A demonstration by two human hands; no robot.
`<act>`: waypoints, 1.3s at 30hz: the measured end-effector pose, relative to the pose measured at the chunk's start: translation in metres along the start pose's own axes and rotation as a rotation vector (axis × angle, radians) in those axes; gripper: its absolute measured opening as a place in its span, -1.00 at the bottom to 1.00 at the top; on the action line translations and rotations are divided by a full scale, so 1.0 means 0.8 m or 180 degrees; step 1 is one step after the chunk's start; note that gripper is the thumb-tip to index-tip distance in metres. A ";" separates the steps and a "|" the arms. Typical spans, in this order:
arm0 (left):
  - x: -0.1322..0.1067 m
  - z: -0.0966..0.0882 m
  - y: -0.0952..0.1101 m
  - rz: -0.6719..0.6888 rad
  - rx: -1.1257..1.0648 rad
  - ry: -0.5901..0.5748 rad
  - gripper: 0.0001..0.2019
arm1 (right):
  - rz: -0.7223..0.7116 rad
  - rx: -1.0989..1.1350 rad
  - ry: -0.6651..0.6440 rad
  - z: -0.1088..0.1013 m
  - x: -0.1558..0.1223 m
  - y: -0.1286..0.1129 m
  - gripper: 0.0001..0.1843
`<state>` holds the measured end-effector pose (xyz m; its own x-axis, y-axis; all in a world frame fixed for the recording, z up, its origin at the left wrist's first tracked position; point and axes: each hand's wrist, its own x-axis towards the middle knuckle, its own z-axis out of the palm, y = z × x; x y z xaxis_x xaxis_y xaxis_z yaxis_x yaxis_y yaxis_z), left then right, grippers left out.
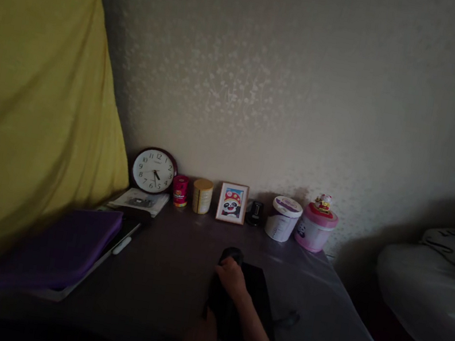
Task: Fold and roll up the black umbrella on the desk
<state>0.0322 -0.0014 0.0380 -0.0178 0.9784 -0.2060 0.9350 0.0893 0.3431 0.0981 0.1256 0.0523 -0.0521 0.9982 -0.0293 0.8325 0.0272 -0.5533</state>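
Note:
A dark black object with a rounded top end (pixel 233 253) is between my hands over the table. Its exact kind is lost in the dim light. My right hand (pixel 233 278) reaches in from the lower right, fingers curled around it just below that end. My left hand (pixel 209 326) is lower down, against the near left side of the black object. Shadow and the object hide its fingers. Beneath or just behind lies a flat black rectangular thing (pixel 261 292), partly covered by my right forearm. A small blurred item (pixel 290 319) is to its right.
Along the wall stand a round clock (pixel 154 171), a pink can (pixel 180 192), a yellow canister (pixel 202 196), a framed panda picture (pixel 232 203), a white tub (pixel 283 220) and a pink tub (pixel 316 229) with a figurine. A purple case (pixel 61 247) lies left, beside a yellow curtain (pixel 42 75).

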 end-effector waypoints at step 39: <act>0.011 0.031 -0.011 0.0226 0.0522 0.0314 -0.21 | -0.1700 -0.0344 0.0201 0.000 0.049 0.062 -0.65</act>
<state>0.0325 0.0020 0.0105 0.0231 0.9954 -0.0932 0.9802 -0.0042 0.1981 0.1374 0.1659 0.0237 -0.4526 0.8453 0.2840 0.7514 0.5331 -0.3889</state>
